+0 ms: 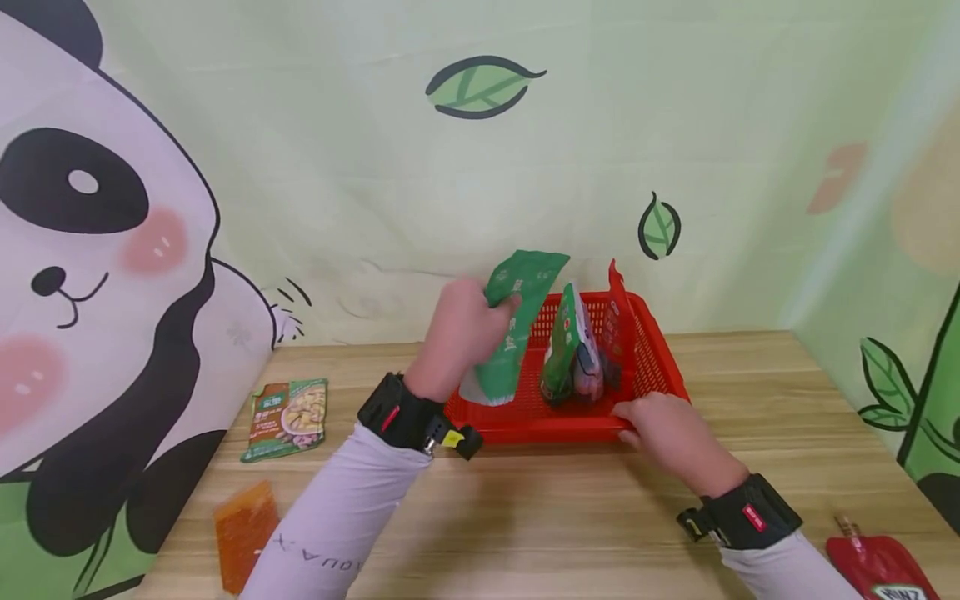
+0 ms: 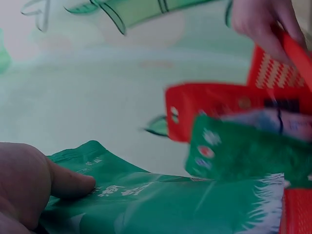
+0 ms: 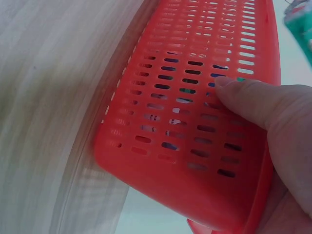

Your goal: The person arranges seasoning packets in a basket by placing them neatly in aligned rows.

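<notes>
In the head view my left hand (image 1: pixel 467 329) pinches a green pouch (image 1: pixel 517 329) with white lettering, thumb on its face. The pouch hangs over the left part of a red plastic basket (image 1: pixel 517 432), its lower end inside the rim. My right hand (image 1: pixel 663 429) grips the basket's near right rim; in the right wrist view the thumb (image 3: pixel 243 97) presses the slotted wall. Upright inside the basket stand a green packet (image 1: pixel 561 350), a pale purple packet (image 1: pixel 588 367) and a red pouch (image 1: pixel 618 329).
Left of the basket lies a green-and-brown food packet (image 1: pixel 287 418), with an orange-brown packet (image 1: pixel 246 533) nearer me. A red Heinz pouch (image 1: pixel 881 567) with a spout lies at the front right. Behind the wooden table (image 1: pixel 555 517) hangs a panda-printed cloth (image 1: pixel 360 167).
</notes>
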`<state>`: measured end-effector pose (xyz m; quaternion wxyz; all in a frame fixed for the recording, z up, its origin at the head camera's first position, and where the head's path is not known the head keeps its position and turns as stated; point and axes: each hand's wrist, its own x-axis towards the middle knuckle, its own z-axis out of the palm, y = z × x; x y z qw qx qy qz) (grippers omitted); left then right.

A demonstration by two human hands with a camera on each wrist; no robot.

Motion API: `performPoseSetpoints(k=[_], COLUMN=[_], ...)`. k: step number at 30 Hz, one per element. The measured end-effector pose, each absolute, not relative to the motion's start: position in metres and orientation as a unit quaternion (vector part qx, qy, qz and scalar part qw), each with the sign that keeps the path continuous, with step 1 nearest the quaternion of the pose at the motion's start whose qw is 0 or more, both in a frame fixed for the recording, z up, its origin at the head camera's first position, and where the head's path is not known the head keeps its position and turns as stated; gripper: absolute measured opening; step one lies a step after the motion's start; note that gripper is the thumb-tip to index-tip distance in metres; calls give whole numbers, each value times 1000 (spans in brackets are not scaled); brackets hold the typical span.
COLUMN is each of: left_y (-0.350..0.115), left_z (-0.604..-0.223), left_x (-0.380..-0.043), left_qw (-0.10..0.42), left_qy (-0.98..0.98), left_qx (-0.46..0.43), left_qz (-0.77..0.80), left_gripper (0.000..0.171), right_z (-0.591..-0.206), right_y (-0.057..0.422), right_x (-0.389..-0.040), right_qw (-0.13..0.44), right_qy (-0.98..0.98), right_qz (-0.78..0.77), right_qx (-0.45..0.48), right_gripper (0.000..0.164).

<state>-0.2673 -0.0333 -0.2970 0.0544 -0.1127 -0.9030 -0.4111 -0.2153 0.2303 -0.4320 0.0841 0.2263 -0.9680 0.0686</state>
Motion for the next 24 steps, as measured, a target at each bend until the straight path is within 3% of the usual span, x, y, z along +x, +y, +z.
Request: performPoseSetpoints(k=[13,20,24], left_y=[-15,-9,-6], left_z=[-331,-342,-345], left_x=[-331,-345,-349], left_qw=[-10,-49,-63], left_qy=[-946,-960,-961], left_qx=[-87,-87,-67], left_qz=[-312,-260,-259], left_gripper=[43,21,17], right_z=[-433,-435,-436], right_y=[233,235,235], right_x=[-218,-219,-219], right_qw=[60,60,62], right_qy=[-968,-967,-966], right_qz=[90,93,95], right_qx=[228,229,232], right_gripper=[18,17,16])
